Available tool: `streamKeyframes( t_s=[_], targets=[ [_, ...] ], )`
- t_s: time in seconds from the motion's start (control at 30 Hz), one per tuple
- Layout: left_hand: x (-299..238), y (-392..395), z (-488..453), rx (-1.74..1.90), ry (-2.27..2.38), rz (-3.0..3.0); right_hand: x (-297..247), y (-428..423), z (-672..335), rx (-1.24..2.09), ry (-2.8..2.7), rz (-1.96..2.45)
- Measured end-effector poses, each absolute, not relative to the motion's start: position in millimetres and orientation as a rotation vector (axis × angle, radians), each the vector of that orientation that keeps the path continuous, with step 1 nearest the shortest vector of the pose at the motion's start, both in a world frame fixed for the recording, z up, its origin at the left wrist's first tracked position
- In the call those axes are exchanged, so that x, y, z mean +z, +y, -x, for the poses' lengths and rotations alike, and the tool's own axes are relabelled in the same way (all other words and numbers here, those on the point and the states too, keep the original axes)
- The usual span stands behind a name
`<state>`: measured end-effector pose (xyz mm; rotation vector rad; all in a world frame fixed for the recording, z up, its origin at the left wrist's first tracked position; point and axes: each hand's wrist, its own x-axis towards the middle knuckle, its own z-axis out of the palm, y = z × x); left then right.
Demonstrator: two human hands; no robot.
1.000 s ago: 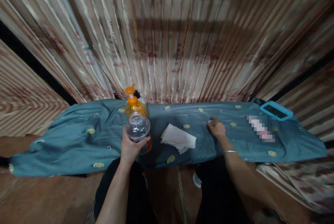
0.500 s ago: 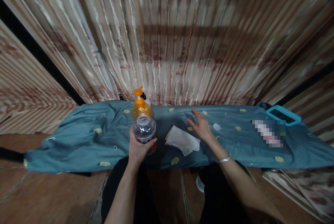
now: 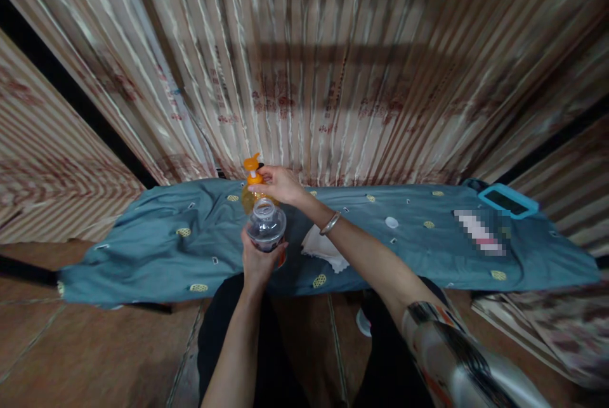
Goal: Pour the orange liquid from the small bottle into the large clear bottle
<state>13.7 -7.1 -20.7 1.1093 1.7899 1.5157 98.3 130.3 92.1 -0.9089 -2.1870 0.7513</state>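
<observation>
Left arm: no sleeve in view, bare from the frame edge at 6 o'clock up to the left hand.

Right arm: sleeve at 5 o'clock, made of glossy fabric. It has a grey-white ground with black bands and orange-red flecks. The pattern is smeared near the frame edge, so the motif is not readable. The sleeve's hem sits near the elbow, and the forearm beyond it is bare.

Bracelet: a thin silver-toned bangle on the wrist, at 5 o'clock of the right hand.

Trousers: black and plain, on both legs, filling the 6 o'clock zone.

Pump bottle blocks behind clear bottle; cloth leftward open.
</observation>
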Motion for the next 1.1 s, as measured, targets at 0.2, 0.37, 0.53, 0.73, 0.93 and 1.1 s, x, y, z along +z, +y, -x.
streamKeyframes(
  t_s=[0.2, 0.37, 0.53, 0.73, 0.93, 1.1],
  targets=[
    [-20, -7, -13, 1.517, 1.798, -1.108, 93, 135, -118, 0.684, -2.08, 0.965],
    [-26, -5, -13, 1.544, 1.765, -1.133, 111, 132, -165, 0.58, -1.934, 0.959],
    [-30, -4, -13, 1.617, 1.712, -1.188, 125, 121, -218, 0.459, -1.855, 0.98],
    [-7, -38, -13, 1.841, 1.746, -1.461, 98, 99, -260, 0.427, -1.864, 1.053],
    [19, -73, -52, 1.763, 1.511, -1.9, 60, 81, -273, 0.484, -1.881, 1.079],
    [-1, -16, -99, 1.477, 1.249, -1.646, 52, 76, -269, 0.528, -1.857, 1.051]
  ],
)
